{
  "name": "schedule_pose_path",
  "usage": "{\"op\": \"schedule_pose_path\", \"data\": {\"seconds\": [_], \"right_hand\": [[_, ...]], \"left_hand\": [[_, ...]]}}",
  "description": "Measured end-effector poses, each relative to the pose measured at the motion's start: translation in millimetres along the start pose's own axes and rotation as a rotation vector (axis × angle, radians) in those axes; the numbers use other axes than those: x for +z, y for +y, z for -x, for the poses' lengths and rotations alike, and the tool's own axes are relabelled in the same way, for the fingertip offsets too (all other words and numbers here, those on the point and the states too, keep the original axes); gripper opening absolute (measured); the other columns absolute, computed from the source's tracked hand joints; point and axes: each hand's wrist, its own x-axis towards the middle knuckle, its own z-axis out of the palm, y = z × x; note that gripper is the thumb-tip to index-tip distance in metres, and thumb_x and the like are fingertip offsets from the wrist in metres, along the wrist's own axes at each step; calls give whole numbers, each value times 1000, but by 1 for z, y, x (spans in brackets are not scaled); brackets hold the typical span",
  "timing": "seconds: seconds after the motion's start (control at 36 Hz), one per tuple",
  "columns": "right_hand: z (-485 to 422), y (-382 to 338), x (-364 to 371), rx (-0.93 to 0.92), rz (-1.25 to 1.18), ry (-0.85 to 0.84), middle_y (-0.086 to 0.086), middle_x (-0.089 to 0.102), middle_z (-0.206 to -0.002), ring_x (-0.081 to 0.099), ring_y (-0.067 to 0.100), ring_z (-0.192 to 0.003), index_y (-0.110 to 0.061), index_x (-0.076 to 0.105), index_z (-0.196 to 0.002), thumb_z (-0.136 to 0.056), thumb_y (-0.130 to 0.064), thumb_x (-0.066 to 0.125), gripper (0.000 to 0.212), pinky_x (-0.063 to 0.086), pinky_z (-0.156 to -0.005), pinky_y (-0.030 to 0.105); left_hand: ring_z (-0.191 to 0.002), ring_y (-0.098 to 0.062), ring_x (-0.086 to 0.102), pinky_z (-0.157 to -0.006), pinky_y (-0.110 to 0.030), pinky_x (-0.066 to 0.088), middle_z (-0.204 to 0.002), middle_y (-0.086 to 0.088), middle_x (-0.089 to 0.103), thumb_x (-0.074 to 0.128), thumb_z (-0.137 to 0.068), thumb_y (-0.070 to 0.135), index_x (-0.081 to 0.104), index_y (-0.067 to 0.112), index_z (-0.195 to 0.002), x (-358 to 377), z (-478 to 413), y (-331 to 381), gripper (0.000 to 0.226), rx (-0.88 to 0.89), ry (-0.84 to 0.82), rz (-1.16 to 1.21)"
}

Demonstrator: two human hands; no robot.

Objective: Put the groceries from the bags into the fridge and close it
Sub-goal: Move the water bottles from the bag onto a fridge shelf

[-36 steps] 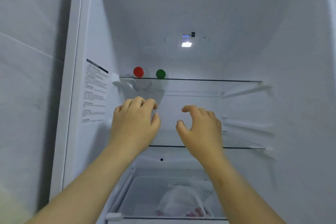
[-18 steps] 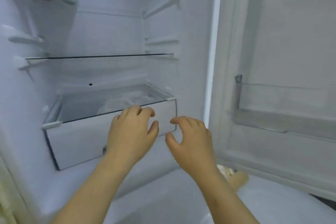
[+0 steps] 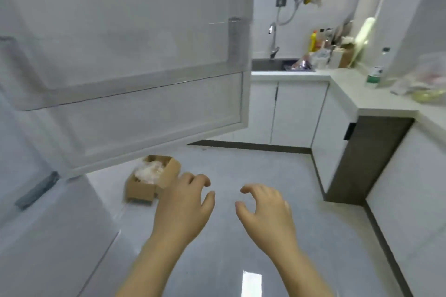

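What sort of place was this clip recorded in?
Most likely a small home kitchen: an open fridge door on the left, a sink with a tap at the back, and a white counter over cabinets.

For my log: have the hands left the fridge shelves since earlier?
Yes. The left hand and right hand went rightward, away from the shelves; now over the floor beside the open fridge door.

Hands: two, left hand (image 3: 183,207) and right hand (image 3: 268,210). Cardboard box (image 3: 141,191): one, on floor just beyond left hand; one white bag (image 3: 149,172) inside. Fridge door (image 3: 120,55): one, above and left of hands. Faucet (image 3: 274,41): one, far beyond right hand. Clear bottle (image 3: 376,70): one, on tabletop (image 3: 350,89), far beyond and right of right hand.
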Motion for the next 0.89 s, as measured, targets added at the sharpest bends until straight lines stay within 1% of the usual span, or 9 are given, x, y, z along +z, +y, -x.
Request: {"op": "schedule_pose_path", "data": {"seconds": [0.08, 0.28, 0.42, 0.47, 0.58, 0.75, 0.89], "right_hand": [[16, 57, -38, 133, 44, 63, -19, 47, -130, 35, 5, -125, -33, 48, -125, -92, -40, 44, 33, 24, -101, 22], [63, 183, -138, 396, 118, 188, -16, 45, -134, 33, 6, -127, -31, 46, -128, -93, -37, 43, 35, 24, -105, 24], [104, 264, -205, 543, 169, 268, -17, 45, -134, 33, 7, -126, -32, 46, -128, -93, -39, 42, 35, 24, -105, 24], [122, 293, -231, 596, 180, 307, -17, 44, -134, 33, 7, -127, -32, 46, -128, -93, -39, 43, 35, 23, -105, 24], [152, 333, -270, 689, 191, 396, -20, 43, -133, 31, 5, -127, -34, 45, -127, -93, -40, 42, 34, 21, -103, 22], [204, 390, -318, 871, 232, 559, -22, 45, -129, 33, 5, -124, -33, 47, -123, -93, -38, 43, 31, 22, -101, 21], [241, 427, -351, 1056, 269, 675, -21, 42, -133, 30, 6, -127, -33, 46, -125, -93, -37, 43, 32, 20, -100, 20]], "left_hand": [[-108, -10, 48, -84, -21, 38, -119, 8, 52, 43, -94, 38, 52, 27, -120, 39, -11, 61, 29, 123, -102, 31], [-109, -10, 47, -82, -19, 37, -122, 8, 50, 40, -96, 39, 48, 28, -123, 111, -19, 227, 30, 351, -279, 135], [-107, -11, 47, -84, -20, 41, -120, 7, 51, 42, -95, 38, 50, 27, -121, 157, -14, 347, 30, 509, -363, 181], [-107, -12, 48, -85, -21, 42, -119, 7, 51, 41, -95, 38, 50, 27, -121, 172, -9, 394, 30, 606, -377, 180], [-110, -11, 46, -87, -22, 40, -121, 9, 49, 39, -96, 40, 48, 28, -125, 188, 2, 465, 33, 763, -401, 204], [-106, -10, 47, -80, -18, 36, -122, 10, 49, 38, -96, 41, 47, 27, -125, 218, 22, 567, 34, 991, -471, 263], [-111, -11, 45, -85, -20, 37, -124, 10, 47, 37, -96, 40, 45, 28, -127, 238, 38, 640, 34, 1152, -517, 317]]}}
